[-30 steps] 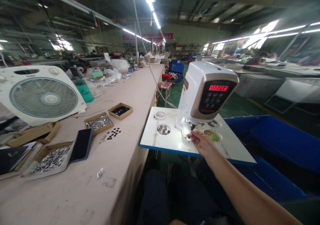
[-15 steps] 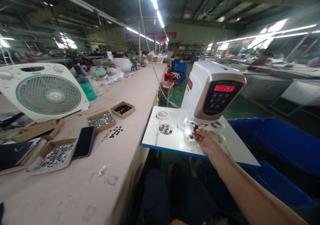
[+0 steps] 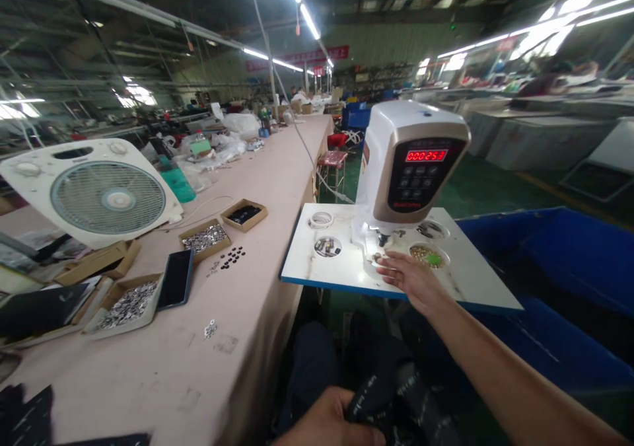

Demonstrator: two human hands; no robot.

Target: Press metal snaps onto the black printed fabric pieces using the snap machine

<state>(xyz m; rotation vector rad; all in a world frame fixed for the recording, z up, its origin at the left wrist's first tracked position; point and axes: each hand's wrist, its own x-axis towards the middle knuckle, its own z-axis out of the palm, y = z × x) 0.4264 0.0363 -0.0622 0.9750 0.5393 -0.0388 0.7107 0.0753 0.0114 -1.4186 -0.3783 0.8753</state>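
Nearest, the left hand (image 3: pixel 333 421) grips dark cloth (image 3: pixel 372 393), not yet at the press (image 3: pixel 389 135). Farther, the right hand (image 3: pixel 409 279) spreads its fingers loosely by the press's foot. Beyond, the display (image 3: pixel 426 155) reads 253; whether the cloth bears finished work cannot be told.

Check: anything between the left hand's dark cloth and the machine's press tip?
Yes: the right hand, close to the press tip, and the tabletop's blue front edge, between tip and dark cloth.
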